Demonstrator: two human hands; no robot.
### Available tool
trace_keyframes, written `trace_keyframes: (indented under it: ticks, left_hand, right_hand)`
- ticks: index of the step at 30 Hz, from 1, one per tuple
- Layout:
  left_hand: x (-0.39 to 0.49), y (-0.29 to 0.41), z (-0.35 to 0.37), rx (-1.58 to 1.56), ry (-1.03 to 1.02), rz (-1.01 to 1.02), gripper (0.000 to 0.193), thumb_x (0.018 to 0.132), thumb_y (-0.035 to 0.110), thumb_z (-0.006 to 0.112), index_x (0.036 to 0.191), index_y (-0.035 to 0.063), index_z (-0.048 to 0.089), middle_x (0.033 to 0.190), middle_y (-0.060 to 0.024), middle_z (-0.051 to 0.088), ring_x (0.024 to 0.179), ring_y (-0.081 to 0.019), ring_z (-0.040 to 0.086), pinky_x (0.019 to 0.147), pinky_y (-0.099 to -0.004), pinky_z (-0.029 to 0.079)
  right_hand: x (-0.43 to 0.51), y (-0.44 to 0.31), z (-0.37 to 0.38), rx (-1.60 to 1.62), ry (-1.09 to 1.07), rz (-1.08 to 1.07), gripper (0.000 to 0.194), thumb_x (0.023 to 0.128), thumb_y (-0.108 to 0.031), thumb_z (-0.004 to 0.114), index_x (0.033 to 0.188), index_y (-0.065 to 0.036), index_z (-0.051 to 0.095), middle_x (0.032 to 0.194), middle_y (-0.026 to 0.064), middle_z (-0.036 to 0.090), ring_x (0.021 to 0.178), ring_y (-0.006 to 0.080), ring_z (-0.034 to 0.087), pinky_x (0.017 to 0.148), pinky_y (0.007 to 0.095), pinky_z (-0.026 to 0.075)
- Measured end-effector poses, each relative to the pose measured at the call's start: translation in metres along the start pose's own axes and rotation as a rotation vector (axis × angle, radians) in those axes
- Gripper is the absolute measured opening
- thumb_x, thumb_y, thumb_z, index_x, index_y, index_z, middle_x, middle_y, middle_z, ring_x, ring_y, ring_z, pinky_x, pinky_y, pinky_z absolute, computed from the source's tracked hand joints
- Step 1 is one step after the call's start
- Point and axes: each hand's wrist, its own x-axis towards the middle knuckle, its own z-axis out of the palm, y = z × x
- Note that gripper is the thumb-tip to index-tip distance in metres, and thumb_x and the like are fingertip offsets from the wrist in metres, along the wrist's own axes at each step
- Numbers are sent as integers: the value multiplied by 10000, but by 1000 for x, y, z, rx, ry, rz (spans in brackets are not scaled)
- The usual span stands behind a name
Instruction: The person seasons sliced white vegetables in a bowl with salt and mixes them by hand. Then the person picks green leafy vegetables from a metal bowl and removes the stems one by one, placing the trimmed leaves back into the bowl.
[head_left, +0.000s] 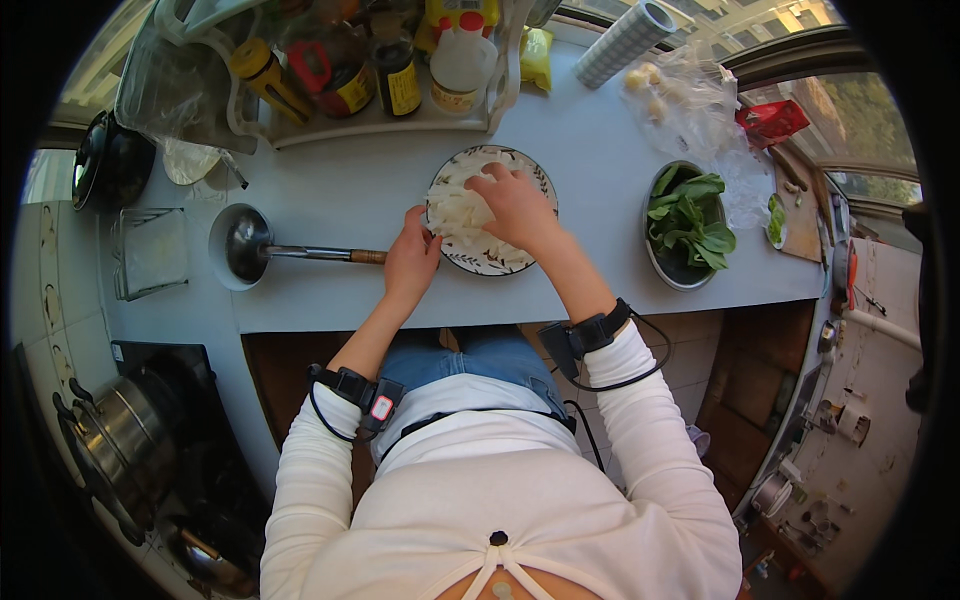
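A round plate (491, 264) with a dark rim and leaf pattern lies on the pale counter before me. Pale white strips of food (455, 204), perhaps cut vegetable, are heaped on it. At the plate's left edge, my left hand (411, 259) grips the rim between thumb and fingers. My right hand (519, 208) reaches over the heap from the right, its thumb and fingers spread apart and their tips among the strips. Just left of my left hand ends the wooden handle of a metal ladle (322, 253), whose bowl rests in a white bowl (219, 247).
Leafy greens (694, 221) fill a metal bowl (679, 283) at right. Behind stands a rack (382, 131) of sauce bottles. A patterned roll (626, 41), plastic bags (686, 97) and a cutting board (801, 221) lie farther right. A steel pot (124, 435) stands on the lower-left stove.
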Motion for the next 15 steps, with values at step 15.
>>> trace_keyframes:
  ticks: [15]
  left_hand:
    - [8,-5,2,14,-54,5,406,837,107,629,1211,120,473,792,-129,594,734,-328,596,625,-443,459]
  right_hand:
    - [1,2,23,148,93,97,387,640,9,691,987,-160,669,1257,47,541,1151,372,493,889,435,487]
